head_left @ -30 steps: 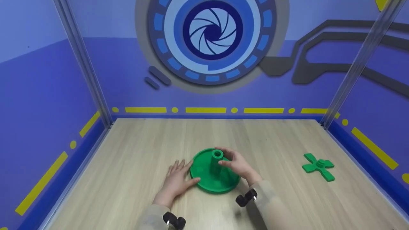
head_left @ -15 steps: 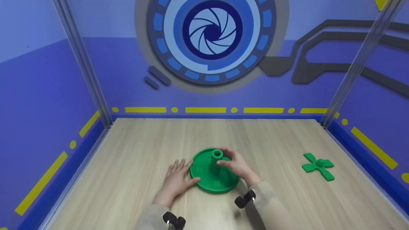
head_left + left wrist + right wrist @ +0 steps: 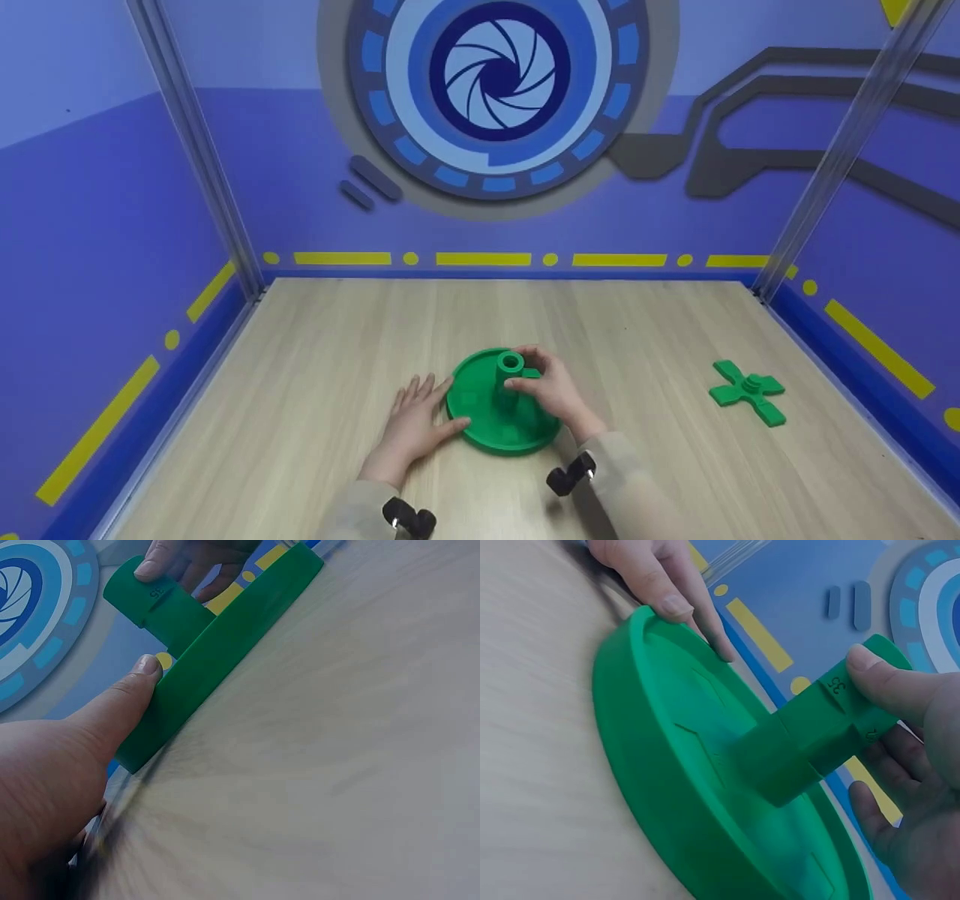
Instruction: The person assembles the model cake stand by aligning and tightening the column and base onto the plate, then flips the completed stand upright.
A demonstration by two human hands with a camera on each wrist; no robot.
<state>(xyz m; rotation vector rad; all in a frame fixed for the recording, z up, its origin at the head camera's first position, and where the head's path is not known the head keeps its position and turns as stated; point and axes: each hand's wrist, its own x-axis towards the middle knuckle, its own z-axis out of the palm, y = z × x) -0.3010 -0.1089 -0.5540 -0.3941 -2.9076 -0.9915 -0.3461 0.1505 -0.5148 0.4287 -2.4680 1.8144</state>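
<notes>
Although the two earlier head views and the present one are close to identical, one small difference is recorded: the right hand [image 3: 551,386] has drawn slightly in toward the post [image 3: 510,375], its fingers [image 3: 889,682] now curled round the upper end of it, thumb across the top edge (a moulded number shows just beneath the thumb in the right wrist view). The green disc [image 3: 480,416] has not shifted; it lies flat on the worktop [image 3: 315,360] at lower centre of the head frame, post standing upright from its middle. The left hand [image 3: 412,427] lies flat with fingers straight, grasping nothing, its thumb [image 3: 124,701] pressed against the disc's left rim, unchanged over the interval. Judgement: the closer hold suggests the post is being seated or twisted while the disc is braced; whether it is fully home cannot be told. A green cross-shaped piece [image 3: 748,390] lies well apart at right of the head frame, untouched. Blue walls with yellow dashes enclose the worktop.
</notes>
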